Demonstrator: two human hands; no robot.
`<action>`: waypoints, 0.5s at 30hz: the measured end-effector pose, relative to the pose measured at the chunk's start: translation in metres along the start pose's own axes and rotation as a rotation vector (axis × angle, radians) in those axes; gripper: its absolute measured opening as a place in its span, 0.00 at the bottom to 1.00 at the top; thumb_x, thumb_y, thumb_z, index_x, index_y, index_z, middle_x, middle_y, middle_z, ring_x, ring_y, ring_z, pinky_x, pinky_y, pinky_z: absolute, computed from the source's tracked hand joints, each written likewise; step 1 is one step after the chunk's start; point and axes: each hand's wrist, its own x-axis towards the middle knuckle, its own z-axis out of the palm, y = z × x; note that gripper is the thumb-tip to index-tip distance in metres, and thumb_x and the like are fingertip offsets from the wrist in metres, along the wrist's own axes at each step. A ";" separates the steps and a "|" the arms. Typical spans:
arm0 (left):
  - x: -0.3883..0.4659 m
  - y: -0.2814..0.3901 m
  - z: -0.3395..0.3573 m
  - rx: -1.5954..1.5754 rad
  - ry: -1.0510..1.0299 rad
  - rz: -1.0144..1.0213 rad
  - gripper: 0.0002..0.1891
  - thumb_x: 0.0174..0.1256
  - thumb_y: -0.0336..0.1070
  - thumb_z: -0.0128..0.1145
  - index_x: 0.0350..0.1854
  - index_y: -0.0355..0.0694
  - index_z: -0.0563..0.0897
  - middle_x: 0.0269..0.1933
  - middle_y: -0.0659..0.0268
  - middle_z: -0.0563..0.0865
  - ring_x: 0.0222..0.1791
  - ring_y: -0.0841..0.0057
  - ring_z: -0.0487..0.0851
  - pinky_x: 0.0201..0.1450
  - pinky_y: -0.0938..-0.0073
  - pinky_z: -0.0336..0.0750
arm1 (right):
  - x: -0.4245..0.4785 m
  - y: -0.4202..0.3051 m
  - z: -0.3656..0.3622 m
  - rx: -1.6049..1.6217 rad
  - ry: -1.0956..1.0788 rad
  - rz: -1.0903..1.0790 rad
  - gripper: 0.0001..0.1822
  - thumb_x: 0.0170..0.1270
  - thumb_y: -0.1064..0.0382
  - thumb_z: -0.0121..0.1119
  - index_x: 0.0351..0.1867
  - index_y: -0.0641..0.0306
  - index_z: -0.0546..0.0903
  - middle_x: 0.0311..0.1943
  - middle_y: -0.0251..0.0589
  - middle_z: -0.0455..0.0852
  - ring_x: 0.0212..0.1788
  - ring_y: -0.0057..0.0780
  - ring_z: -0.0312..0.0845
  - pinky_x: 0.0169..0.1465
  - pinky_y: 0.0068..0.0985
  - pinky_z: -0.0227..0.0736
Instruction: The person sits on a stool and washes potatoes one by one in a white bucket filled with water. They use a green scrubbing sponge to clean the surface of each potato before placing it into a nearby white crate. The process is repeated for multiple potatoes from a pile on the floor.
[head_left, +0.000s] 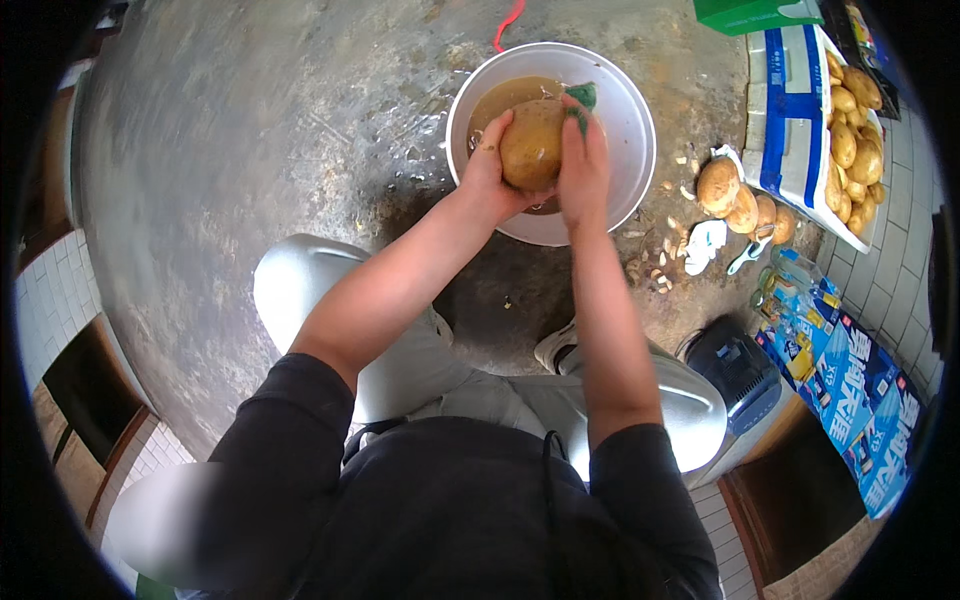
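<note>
Over a round white basin (626, 161) of murky brown water (517, 90), my left hand (491, 169) holds a large potato (531, 146) from the left and from below. On the potato's right side lies my right hand (583, 161), its fingers closed over a green scouring pad (582, 95). Part of the pad sticks out past the fingertips, and the rest is hidden under the hand. The basin stands on the floor in front of my knees.
Several large potatoes (718, 186) lie right of the basin, near a peeler (748, 255), a crumpled white wrapper (705, 246) and scattered scraps (662, 279). A white box with blue tape (787, 112) holds more potatoes. Blue cartons (847, 397) and a black device (731, 367) are at lower right.
</note>
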 end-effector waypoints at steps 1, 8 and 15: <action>0.009 0.003 -0.009 -0.006 -0.051 0.032 0.27 0.59 0.58 0.47 0.57 0.49 0.69 0.55 0.62 0.73 0.55 0.64 0.71 0.55 0.50 0.65 | -0.017 -0.003 0.009 -0.206 0.016 -0.103 0.17 0.64 0.60 0.45 0.52 0.64 0.73 0.51 0.50 0.73 0.55 0.37 0.67 0.58 0.28 0.59; 0.006 0.004 -0.001 0.072 -0.076 0.032 0.29 0.59 0.59 0.45 0.58 0.48 0.67 0.57 0.58 0.71 0.55 0.62 0.71 0.55 0.52 0.67 | -0.002 -0.006 0.011 -0.152 0.067 -0.058 0.17 0.64 0.59 0.45 0.49 0.66 0.73 0.48 0.50 0.76 0.51 0.39 0.70 0.55 0.30 0.62; 0.003 0.014 -0.012 0.288 -0.360 -0.347 0.33 0.57 0.64 0.47 0.59 0.47 0.66 0.55 0.58 0.74 0.52 0.59 0.75 0.51 0.55 0.71 | 0.052 -0.003 -0.029 0.657 -0.318 0.588 0.17 0.63 0.53 0.49 0.43 0.63 0.76 0.37 0.40 0.79 0.43 0.25 0.73 0.48 0.22 0.67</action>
